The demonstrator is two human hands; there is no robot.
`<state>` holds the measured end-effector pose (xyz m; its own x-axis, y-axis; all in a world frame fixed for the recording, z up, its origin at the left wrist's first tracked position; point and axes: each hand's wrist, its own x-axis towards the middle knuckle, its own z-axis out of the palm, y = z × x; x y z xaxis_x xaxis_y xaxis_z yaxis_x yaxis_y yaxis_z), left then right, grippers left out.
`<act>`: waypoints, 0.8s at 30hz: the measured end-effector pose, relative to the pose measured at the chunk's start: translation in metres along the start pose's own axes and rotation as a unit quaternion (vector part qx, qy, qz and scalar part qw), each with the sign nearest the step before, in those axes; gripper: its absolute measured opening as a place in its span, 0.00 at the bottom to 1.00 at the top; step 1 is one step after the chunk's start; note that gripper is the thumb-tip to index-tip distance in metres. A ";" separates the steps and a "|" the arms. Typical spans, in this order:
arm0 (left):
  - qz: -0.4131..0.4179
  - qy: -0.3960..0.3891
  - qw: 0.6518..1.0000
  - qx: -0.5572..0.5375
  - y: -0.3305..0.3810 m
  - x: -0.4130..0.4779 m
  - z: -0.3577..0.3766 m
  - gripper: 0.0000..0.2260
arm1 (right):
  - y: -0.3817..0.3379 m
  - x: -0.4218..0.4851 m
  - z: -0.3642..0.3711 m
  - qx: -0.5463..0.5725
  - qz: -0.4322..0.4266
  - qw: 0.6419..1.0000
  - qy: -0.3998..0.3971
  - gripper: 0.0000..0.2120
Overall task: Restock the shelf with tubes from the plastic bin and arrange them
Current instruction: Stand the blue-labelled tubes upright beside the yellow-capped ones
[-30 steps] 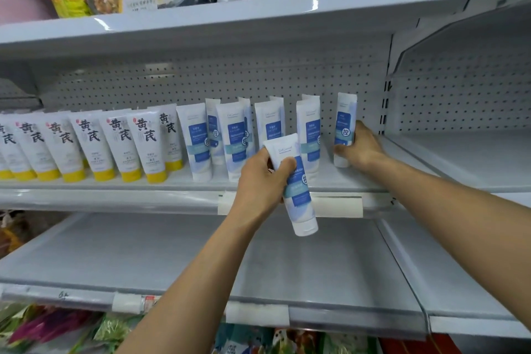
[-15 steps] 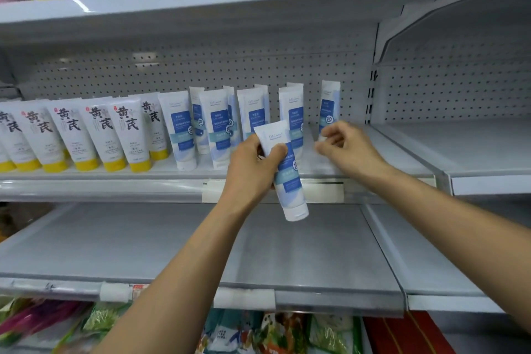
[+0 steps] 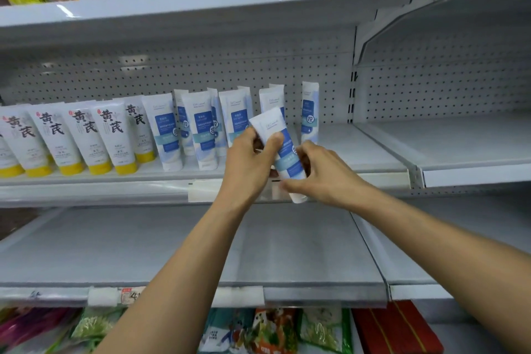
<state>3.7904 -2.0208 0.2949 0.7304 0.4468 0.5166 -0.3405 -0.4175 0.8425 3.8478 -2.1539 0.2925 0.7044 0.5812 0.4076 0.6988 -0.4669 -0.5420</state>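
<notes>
At shelf [image 3: 349, 152] edge: L hand [image 3: 247, 165] + R hand [image 3: 323, 174] grip tilted blue tube [image 3: 288, 161]; tube rows [image 3: 168, 135] upright behind.

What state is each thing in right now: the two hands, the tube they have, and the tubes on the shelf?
held tube, tilted, cap down, in front of the shelf edge.
left hand, grips the held tube's upper part.
right hand, fingers curled round its lower part.
blue tubes, standing on their caps on the shelf.
yellow-capped tubes, standing on their caps, left of the blue ones.
</notes>
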 end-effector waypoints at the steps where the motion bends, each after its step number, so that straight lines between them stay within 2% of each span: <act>1: -0.002 -0.015 1.000 -0.012 0.001 -0.002 -0.001 0.09 | 0.002 0.004 -0.003 0.009 -0.002 1.000 0.016 0.21; 3: 0.019 -0.033 0.999 0.034 -0.004 -0.005 -0.004 0.09 | 0.004 0.013 -0.012 0.065 0.007 0.996 0.055 0.20; 5: 0.054 -0.034 0.987 0.147 -0.013 -0.009 -0.006 0.09 | 0.007 0.024 -0.021 0.111 0.020 0.989 0.096 0.19; 7: 0.095 -0.024 0.951 0.292 -0.022 -0.011 -0.007 0.10 | 0.014 0.034 -0.026 0.128 0.038 0.984 0.116 0.19; 9: 0.124 -0.023 0.914 0.385 -0.027 -0.013 -0.007 0.11 | 0.021 0.042 -0.025 0.123 0.055 0.985 0.110 0.19; 15: 0.125 -0.030 0.894 0.430 -0.033 -0.012 -0.009 0.12 | 0.037 0.056 -0.015 0.096 0.090 0.989 0.073 0.20; 24: 0.098 -0.029 0.897 0.430 -0.030 -0.015 -0.020 0.11 | 0.039 0.057 -0.011 0.085 0.111 0.989 0.042 0.28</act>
<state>3.7782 -1.9987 0.2647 0.7446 0.2671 0.6117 0.0985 -0.9504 0.2950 3.9163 -2.1467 0.3027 0.8513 0.4154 0.3205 0.4992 -0.4534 -0.7384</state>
